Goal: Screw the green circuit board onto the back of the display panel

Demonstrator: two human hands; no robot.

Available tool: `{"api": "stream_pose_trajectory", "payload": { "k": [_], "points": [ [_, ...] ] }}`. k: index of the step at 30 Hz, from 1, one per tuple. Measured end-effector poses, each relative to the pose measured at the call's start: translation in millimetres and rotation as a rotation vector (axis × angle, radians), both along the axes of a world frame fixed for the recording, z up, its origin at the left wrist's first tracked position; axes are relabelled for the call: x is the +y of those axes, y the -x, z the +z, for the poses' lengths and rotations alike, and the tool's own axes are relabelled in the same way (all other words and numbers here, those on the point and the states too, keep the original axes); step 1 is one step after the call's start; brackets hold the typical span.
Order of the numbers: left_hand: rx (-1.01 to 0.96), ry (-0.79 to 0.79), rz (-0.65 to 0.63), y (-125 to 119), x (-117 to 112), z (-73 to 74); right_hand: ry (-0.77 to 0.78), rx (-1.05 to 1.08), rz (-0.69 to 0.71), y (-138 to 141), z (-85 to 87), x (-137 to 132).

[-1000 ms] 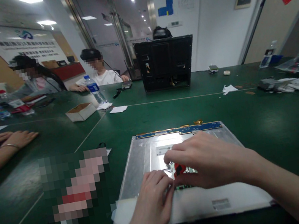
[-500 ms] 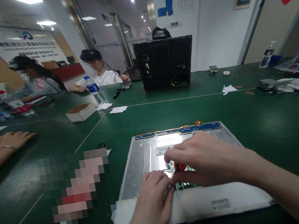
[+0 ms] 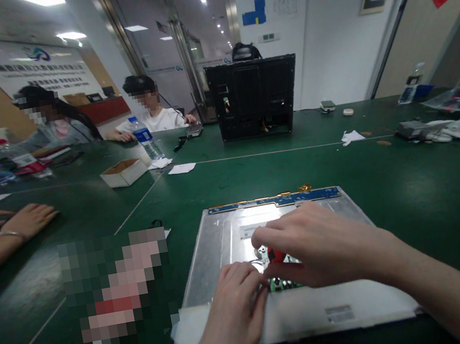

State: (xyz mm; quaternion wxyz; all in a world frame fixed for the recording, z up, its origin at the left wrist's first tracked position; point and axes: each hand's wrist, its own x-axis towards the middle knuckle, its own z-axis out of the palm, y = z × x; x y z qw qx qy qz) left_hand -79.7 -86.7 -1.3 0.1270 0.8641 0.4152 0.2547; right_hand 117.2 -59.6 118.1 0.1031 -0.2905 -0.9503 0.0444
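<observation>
A flat metal display panel (image 3: 207, 247) lies before me, with a green circuit board (image 3: 281, 282) on its middle. Over that board, my right hand (image 3: 314, 243) is closed round a screwdriver (image 3: 275, 255); only part of its red handle shows, and the tip is hidden. My left hand (image 3: 237, 301) rests at the board's left side, fingers bent and held together close to the right thumb. What its fingertips pinch, if anything, is hidden. A blue circuit strip (image 3: 275, 202) runs along the panel's far edge, and a white strip (image 3: 299, 314) covers the near edge.
Left of the panel is a blurred pink item (image 3: 122, 292) with a white loop. Another person's hands (image 3: 29, 222) rest on the green table (image 3: 86, 215). Farther back are an open box (image 3: 124, 173), a water bottle (image 3: 145, 138) and a black monitor casing (image 3: 256, 98).
My hands stay almost in place; slightly more of the screwdriver's red handle shows. The other person's hands at the left have shifted slightly apart.
</observation>
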Motion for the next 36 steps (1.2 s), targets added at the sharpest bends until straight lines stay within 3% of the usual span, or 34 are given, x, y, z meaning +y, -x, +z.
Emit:
{"api": "stream_pose_trajectory", "payload": {
  "k": [26, 36],
  "points": [
    [0.013, 0.037, -0.009, -0.3, -0.1, 1.6, 0.042, -0.003, 0.047, -2.8, 5.6, -3.4],
    [-0.008, 0.022, -0.017, 0.9, 0.2, -3.5, -0.008, -0.010, -0.009, 0.4, -0.6, 0.8]
  ]
}}
